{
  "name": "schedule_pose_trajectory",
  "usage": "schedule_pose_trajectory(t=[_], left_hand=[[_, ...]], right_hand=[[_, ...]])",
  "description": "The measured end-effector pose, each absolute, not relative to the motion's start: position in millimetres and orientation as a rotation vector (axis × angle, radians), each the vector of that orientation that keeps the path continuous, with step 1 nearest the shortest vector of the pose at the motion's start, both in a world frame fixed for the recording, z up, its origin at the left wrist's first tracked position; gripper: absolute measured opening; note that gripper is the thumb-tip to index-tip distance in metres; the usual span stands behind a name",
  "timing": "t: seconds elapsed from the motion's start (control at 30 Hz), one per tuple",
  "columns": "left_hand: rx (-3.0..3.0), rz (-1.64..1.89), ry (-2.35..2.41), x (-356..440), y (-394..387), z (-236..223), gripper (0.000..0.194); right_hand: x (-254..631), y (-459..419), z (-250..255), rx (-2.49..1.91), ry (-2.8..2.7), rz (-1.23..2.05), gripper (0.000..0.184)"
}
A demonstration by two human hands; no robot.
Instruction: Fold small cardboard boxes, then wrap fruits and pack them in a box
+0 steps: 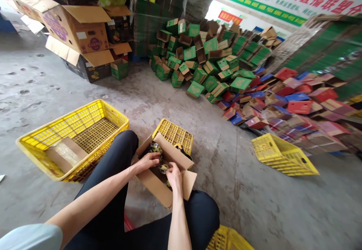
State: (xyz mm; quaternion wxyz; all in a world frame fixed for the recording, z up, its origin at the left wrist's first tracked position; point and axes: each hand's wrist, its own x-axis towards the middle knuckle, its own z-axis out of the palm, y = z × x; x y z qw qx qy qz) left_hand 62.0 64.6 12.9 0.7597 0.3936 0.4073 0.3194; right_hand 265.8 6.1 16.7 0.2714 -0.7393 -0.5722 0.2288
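Note:
An open cardboard box (155, 185) rests between my knees, its flaps folded outward. Inside are several round, yellow-green pieces that look like fruit in shiny clear wrapping, one wrapped piece (156, 149) lying near the far left corner. My left hand (149, 161) reaches in over the left side, fingers stretched out across the contents. On the right, my right hand (174, 174) has its thumb and fingers closed at the edge of another wrapped piece (164, 167). The lower layer in the box is mostly hidden by my hands and the walls.
Left of me stands a yellow crate (110, 133) with a flat cardboard piece (66, 154) inside. Behind the box is an upturned yellow crate (175, 132); another yellow crate (283, 155) lies right. Heaps of green cartons (195, 89) and red-blue cartons (299, 106) cover the floor beyond.

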Motion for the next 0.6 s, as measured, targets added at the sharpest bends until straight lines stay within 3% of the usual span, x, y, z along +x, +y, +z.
schedule_pose_trajectory(t=[0.27,0.47,0.6], left_hand=[[0.811,0.579,0.787,67.9,56.4,31.9,0.078],[0.802,0.688,0.635,67.2,56.3,35.3,0.079],[0.729,0.685,0.545,67.3,59.1,31.8,0.073]], right_hand=[[271.7,-24.9,54.5,-1.707,-1.254,0.812,0.047],[257.3,-28.4,57.0,-1.529,-1.255,0.900,0.042],[271.0,-21.8,52.7,-1.613,-0.988,0.769,0.053]])
